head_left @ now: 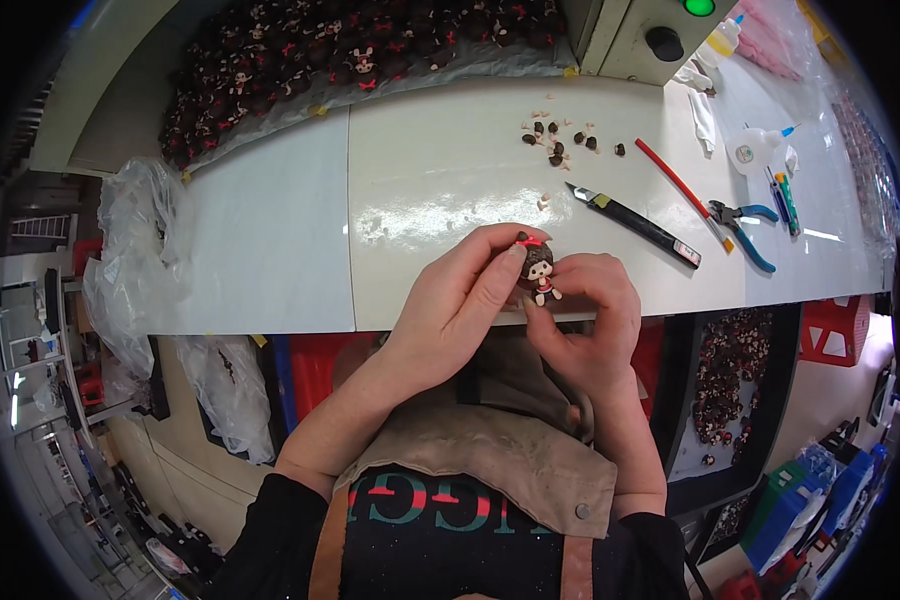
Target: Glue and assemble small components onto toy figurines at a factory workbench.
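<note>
Just over the table's front edge, a small figurine (539, 270) with dark brown hair, a red bow and a pale face is held upright between my two hands. My left hand (455, 300) grips its head from the left, with the thumb against the hair. From the right, my right hand (598, 308) pinches the lower body with thumb and forefinger. A black utility knife (638, 228) lies beyond my right hand, its blade out. Farther back are several small dark brown pieces (557, 148) and tiny pale bits (543, 202).
A red-handled brush (676, 180), blue-handled cutters (748, 228) and a white squeeze bottle (753, 150) lie at the right. Many figurines (360, 60) fill a plastic-lined bay at the back. A dark tray (685, 440) of small parts sits below the table; plastic sheeting (145, 250) hangs left.
</note>
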The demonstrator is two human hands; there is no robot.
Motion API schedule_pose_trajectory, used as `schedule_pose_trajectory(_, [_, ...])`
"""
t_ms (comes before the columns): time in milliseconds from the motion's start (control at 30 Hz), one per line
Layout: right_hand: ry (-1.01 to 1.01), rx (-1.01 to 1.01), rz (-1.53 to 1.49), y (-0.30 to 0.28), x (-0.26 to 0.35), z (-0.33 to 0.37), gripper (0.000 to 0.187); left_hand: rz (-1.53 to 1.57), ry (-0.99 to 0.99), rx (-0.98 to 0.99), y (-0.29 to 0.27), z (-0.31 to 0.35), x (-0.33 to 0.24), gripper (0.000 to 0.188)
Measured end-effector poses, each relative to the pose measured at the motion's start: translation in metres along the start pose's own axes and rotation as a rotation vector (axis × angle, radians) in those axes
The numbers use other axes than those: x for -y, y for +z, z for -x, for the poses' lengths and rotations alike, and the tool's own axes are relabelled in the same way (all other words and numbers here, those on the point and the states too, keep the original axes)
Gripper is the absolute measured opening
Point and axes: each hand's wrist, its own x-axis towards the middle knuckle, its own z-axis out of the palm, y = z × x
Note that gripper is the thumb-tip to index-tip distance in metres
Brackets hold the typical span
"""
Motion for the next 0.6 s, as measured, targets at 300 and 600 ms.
schedule_pose_trajectory(300, [-0.072,0.011,-0.008,-0.001,-0.002,-0.003,0.038,-0.029,0.016,0.01,0.0,0.0,0.001,0.032])
schedule_pose_trajectory(600, [-0.074,0.092,-0.013,-0.005,0.001,0.001,0.04,-0.048,0.044,0.036,-0.004,0.003,0.009,0.028])
